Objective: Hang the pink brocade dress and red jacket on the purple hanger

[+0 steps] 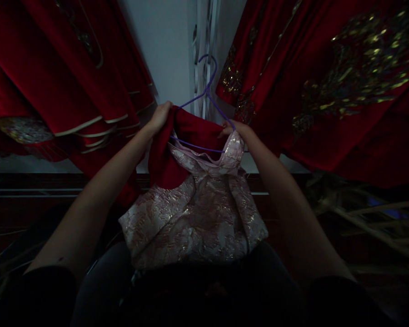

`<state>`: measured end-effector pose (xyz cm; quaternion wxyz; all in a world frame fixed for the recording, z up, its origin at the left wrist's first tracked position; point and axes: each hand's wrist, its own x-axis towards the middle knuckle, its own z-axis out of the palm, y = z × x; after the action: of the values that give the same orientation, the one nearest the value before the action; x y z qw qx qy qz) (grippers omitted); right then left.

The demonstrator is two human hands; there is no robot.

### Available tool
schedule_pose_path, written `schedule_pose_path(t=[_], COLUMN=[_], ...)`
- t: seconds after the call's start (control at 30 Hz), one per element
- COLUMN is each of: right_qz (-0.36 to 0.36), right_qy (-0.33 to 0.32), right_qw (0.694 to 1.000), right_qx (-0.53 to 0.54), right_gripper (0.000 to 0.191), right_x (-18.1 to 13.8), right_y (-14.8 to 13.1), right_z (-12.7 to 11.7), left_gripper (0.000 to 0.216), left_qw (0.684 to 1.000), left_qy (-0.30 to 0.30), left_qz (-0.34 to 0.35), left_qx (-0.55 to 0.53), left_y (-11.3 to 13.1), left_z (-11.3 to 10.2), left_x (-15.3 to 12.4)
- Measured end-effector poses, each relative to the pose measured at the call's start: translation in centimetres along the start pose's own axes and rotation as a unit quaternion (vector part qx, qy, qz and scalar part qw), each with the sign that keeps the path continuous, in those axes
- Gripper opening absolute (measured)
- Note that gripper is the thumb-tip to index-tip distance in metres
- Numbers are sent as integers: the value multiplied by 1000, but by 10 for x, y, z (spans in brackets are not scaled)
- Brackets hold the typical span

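In front of me hangs a pale pink brocade dress (211,209) with a metallic sheen, its neckline around a purple wire hanger (209,88). The hanger's hook points up and away from me. A plain red cloth (196,120) lies over the hanger's left side and behind the neckline. My left hand (162,117) is closed on this red cloth near the hanger's left end. At the other end, my right hand (237,129) is closed on the dress's shoulder beside the hanger wire. Some of its fingers are hidden behind the fabric.
Red garments (71,68) with pale trim hang at the left. More red garments (327,136) with gold sequins (368,59) hang at the right. A pale wall (163,45) is behind, with blurred thin wooden bars (371,222) low at the right. The light is dim.
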<state>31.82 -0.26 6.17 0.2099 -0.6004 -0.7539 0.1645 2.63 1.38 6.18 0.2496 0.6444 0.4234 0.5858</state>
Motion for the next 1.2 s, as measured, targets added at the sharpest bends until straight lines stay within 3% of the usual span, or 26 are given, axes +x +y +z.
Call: schedule_pose_path(t=[0.23, 0.43, 0.73, 0.93, 1.07, 1.2], right_qz=[1, -18, 13, 32, 26, -1], right_qy=[251, 301, 418, 392, 326, 281], right_qw=[967, 950, 896, 916, 944, 951], right_qx=[-34, -82, -148, -81, 34, 127], right_gripper=[22, 28, 21, 14, 13, 15], right_x=[-17, -49, -103, -129, -121, -102], right_y=[-4, -8, 42, 32, 25, 18], right_z=[-20, -37, -60, -39, -14, 10], left_gripper=[41, 36, 29, 24, 23, 17], left_qw=[997, 994, 986, 980, 979, 968], left_qy=[45, 91, 135, 161, 150, 124], left_qz=[47, 45, 72, 77, 89, 141], left_qx=[29, 30, 64, 84, 104, 164], left_y=[-5, -4, -3, -4, -3, 11], left_z=[5, 13, 40, 45, 43, 39], left_x=[-12, -21, -47, -59, -61, -72])
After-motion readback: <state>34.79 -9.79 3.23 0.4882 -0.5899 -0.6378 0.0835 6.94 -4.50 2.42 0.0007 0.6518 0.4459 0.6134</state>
